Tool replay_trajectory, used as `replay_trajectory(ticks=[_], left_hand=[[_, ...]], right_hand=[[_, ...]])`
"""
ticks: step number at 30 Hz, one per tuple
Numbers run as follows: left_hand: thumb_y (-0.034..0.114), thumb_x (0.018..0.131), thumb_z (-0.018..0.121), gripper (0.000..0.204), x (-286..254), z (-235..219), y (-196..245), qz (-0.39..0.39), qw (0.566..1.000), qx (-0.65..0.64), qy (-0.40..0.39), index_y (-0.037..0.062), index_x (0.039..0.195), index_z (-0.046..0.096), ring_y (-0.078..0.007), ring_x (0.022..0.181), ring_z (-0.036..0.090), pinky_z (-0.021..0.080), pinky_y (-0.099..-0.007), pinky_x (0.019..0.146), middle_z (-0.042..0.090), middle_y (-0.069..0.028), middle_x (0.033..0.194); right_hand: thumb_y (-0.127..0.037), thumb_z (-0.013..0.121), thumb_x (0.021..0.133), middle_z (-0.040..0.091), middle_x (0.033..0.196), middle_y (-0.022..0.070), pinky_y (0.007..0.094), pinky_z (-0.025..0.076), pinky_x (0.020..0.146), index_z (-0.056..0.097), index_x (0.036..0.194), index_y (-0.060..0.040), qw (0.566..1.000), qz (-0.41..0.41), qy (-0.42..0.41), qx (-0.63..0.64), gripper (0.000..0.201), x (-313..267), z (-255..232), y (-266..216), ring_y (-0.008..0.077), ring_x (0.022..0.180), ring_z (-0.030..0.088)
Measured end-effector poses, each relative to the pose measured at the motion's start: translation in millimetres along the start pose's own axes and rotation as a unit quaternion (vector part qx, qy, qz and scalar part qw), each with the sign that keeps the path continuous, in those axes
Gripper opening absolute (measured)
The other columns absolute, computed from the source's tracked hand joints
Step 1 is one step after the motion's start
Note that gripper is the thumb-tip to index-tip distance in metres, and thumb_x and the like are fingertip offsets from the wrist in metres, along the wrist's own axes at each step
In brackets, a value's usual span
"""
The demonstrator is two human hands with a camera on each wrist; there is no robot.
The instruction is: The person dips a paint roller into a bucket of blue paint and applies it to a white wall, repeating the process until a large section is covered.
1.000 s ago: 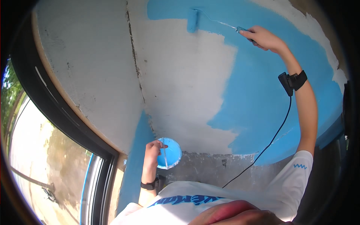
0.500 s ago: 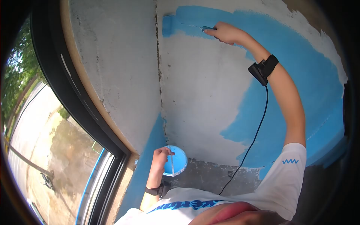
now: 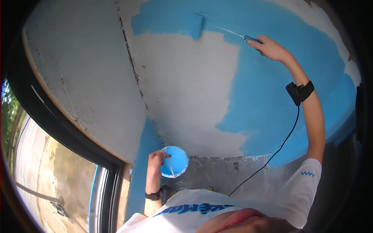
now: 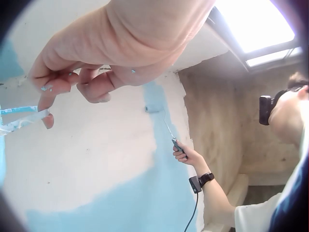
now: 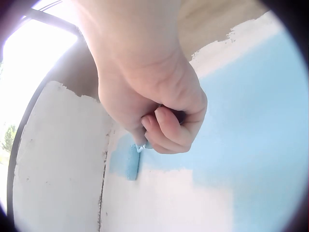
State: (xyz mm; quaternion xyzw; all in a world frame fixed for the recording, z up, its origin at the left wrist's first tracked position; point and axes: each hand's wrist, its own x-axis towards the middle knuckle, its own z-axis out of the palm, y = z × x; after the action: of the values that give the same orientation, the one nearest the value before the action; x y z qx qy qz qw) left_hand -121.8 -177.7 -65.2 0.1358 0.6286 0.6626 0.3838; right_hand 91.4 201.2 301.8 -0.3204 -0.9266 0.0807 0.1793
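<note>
My right hand (image 3: 268, 46) is raised and grips the handle of a paint roller (image 3: 197, 26), whose blue sleeve lies against the wall at the edge of the blue band. The right wrist view shows that hand (image 5: 169, 121) curled round the handle, the roller (image 5: 131, 162) beyond it. My left hand (image 3: 156, 159) holds a small blue paint bucket (image 3: 175, 161) by its thin wire handle, low by the corner. The left wrist view shows the fingers (image 4: 53, 89) hooked on the paint-smeared handle (image 4: 21, 118).
The wall (image 3: 186, 89) is partly white, partly blue. A cracked corner seam (image 3: 134, 73) runs down to an unpainted side wall. A dark window frame (image 3: 66, 128) stands at the left. A cable (image 3: 279, 143) hangs from the right wrist camera.
The roller has swept from the corner back rightward along the top of the white patch, and my right arm with it. The left hand still holds the bucket low.
</note>
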Motion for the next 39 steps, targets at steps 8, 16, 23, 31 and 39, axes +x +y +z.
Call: replay_trajectory(ticks=[8, 16, 23, 31, 39], left_hand=[[0.005, 0.082, 0.041, 0.022, 2.4, 11.4, 5.9, 0.008, 1.0, -0.014, 0.006, 0.0065, 0.066, 0.057, -0.0185, 0.08, 0.068, 0.032, -0.0244, 0.054, 0.055, -0.003, 0.063], [0.005, 0.081, 0.041, 0.023, -4.2, 6.1, 5.1, 0.006, 1.0, -0.02, 0.01, 0.0058, 0.063, 0.055, -0.0204, 0.081, 0.067, 0.031, -0.025, 0.054, 0.057, -0.0052, 0.065], [0.008, 0.081, 0.045, 0.02, -8.5, -10.0, -4.2, 0.006, 1.0, -0.016, 0.017, 0.0073, 0.066, 0.058, -0.0141, 0.079, 0.063, 0.033, -0.0263, 0.058, 0.064, -0.0063, 0.072], [0.008, 0.083, 0.043, 0.022, -26.8, -20.3, -0.1, 0.009, 1.0, -0.009, 0.005, 0.0069, 0.066, 0.058, -0.0154, 0.079, 0.063, 0.035, -0.0276, 0.059, 0.066, -0.0087, 0.076], [0.01, 0.085, 0.044, 0.022, -29.5, -24.0, -11.0, 0.013, 1.0, 0.006, -0.007, 0.0064, 0.069, 0.058, -0.0164, 0.082, 0.063, 0.036, -0.0276, 0.061, 0.066, -0.0087, 0.078]], right_hand=[[-0.049, 0.053, 0.094, 0.037, 0.057, -0.0048, 0.0257, 0.026, 0.045, 0.044, 0.066, -0.0098, 0.995, 0.087, 0.046, 0.001, 0.049, -79.8, -31.8, 87.6, 0.0064, 0.049, 0.031], [-0.052, 0.052, 0.093, 0.041, 0.06, 0.0007, 0.03, 0.035, 0.053, 0.047, 0.069, -0.0036, 0.998, 0.048, 0.042, -0.011, 0.054, -49.7, -16.2, 48.4, 0.0124, 0.057, 0.038], [-0.05, 0.054, 0.093, 0.042, 0.059, 0.0015, 0.0314, 0.035, 0.05, 0.049, 0.068, -0.0019, 0.993, -0.081, 0.066, -0.06, 0.054, 34.8, 27.0, -40.1, 0.0126, 0.055, 0.039], [-0.05, 0.052, 0.093, 0.041, 0.055, 0.0054, 0.0375, 0.039, 0.048, 0.056, 0.071, 0.0022, 0.992, -0.08, -0.028, -0.093, 0.057, 97.9, 65.3, -176.8, 0.019, 0.052, 0.045], [-0.052, 0.052, 0.093, 0.053, 0.062, 0.0132, 0.0422, 0.044, 0.057, 0.057, 0.077, 0.0053, 0.99, -0.131, 0.025, -0.051, 0.059, 116.4, 108.8, -204.4, 0.0253, 0.056, 0.049]])
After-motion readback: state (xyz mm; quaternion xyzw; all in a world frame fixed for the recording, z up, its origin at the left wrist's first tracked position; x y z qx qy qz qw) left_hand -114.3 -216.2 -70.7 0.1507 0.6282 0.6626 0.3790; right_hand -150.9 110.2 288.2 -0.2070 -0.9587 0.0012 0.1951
